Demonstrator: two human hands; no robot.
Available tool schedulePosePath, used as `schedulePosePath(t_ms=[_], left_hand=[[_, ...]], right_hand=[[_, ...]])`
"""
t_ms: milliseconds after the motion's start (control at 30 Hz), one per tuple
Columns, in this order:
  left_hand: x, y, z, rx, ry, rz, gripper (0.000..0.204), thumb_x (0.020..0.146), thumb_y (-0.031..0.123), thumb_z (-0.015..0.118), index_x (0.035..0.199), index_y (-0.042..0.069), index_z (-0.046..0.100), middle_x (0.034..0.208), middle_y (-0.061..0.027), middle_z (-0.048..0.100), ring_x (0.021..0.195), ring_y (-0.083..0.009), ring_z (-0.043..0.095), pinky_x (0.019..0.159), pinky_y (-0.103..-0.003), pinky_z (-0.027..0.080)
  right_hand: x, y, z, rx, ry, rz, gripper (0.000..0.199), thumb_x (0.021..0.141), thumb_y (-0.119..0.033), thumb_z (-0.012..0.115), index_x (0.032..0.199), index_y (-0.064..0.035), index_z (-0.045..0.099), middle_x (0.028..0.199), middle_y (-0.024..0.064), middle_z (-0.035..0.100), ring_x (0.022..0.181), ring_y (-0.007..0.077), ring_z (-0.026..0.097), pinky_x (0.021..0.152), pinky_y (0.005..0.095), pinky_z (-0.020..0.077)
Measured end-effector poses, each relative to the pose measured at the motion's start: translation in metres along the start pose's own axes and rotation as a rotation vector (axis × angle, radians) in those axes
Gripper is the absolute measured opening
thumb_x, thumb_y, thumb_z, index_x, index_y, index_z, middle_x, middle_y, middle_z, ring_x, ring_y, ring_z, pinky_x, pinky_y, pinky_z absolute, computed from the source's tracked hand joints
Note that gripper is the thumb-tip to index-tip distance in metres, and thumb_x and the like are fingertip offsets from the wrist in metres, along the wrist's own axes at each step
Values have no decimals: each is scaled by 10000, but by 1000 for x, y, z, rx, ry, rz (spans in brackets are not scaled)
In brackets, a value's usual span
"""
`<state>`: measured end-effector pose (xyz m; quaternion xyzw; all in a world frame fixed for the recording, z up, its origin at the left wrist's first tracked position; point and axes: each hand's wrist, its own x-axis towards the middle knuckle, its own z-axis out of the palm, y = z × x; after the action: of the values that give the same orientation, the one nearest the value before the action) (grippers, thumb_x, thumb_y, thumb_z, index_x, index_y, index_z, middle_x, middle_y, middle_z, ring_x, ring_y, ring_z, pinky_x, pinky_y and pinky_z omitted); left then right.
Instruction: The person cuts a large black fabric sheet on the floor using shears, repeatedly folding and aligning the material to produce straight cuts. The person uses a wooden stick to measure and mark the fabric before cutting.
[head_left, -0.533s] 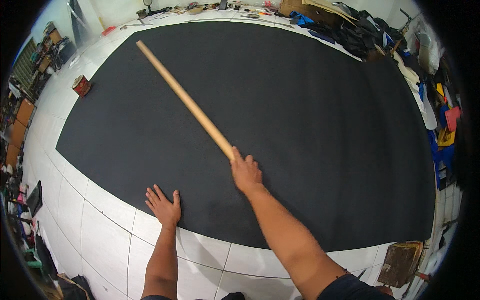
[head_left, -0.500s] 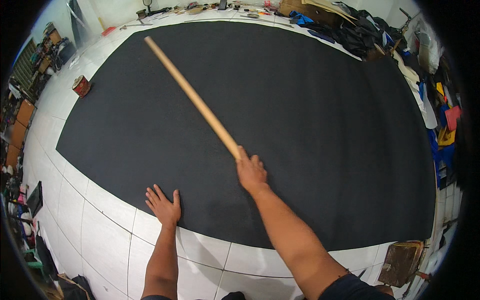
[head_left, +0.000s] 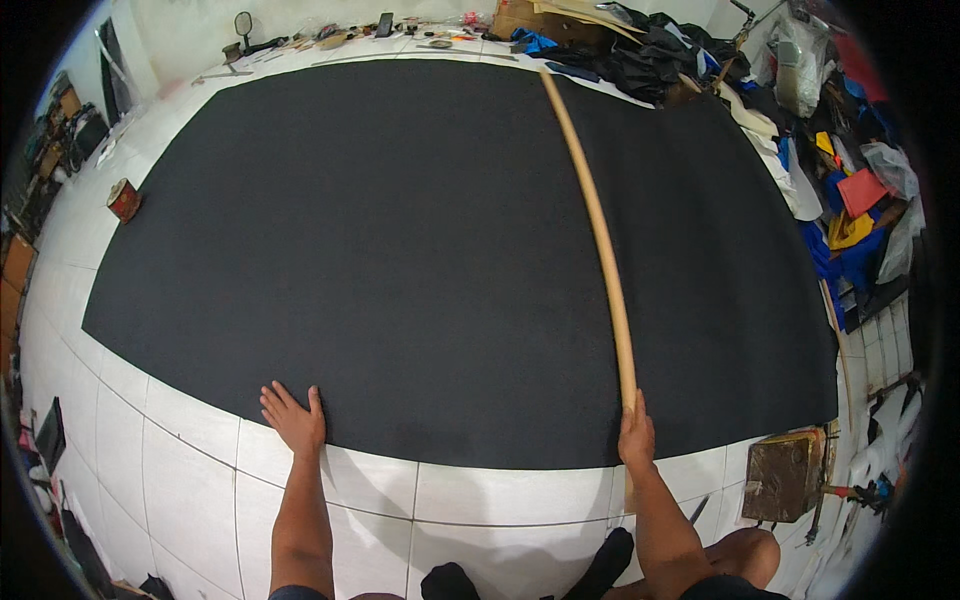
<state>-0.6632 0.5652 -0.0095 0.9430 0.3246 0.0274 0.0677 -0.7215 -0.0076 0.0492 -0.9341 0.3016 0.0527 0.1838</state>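
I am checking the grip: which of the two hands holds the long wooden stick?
The right hand holds the long wooden stick at its near end. The left hand only lies flat, fingers spread, on the edge of the black fabric sheet.
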Motion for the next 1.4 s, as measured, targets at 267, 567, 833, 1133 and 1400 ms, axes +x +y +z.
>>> schedulePosePath(t_ms=[267,567,833,1133,1400], left_hand=[[-36,-27,7,-151,30,51,877,941,503,522,1496,-90,189,1578,-295,116,1479,-421,86,1203,-488,77],[-51,-30,4,-237,75,101,859,937,495,540,1470,-109,240,1555,-327,151,1461,-462,124,1184,-528,120],[-60,-29,-3,-166,11,106,867,946,542,483,1499,-67,208,1580,-283,130,1482,-414,93,1179,-562,73],[-91,-81,0,-406,107,324,563,882,183,490,1379,-75,433,1445,-287,386,1356,-418,346,1142,-503,248],[-206,-64,-50,-1104,-281,-517,810,896,378,677,1425,-74,264,1037,-175,600,957,-267,604,812,-380,500]], right_hand=[[-7,14,-2,92,159,-84,486,1045,-236,383,1500,-74,326,1180,274,618,1071,418,611,949,443,470],[-5,-179,46,-32,-92,-436,559,1029,-358,440,1531,-200,251,1083,239,561,999,402,613,868,483,509],[-76,-247,97,-261,-307,-1095,604,974,-356,545,1511,-207,313,1006,175,581,858,358,652,750,472,567],[-180,-245,97,-241,-592,-1391,601,956,-379,554,1498,-229,342,977,160,577,838,337,643,727,458,573],[-226,-175,89,-210,-889,-1320,610,956,-385,557,1504,-238,336,1007,149,579,920,325,629,777,461,540]])
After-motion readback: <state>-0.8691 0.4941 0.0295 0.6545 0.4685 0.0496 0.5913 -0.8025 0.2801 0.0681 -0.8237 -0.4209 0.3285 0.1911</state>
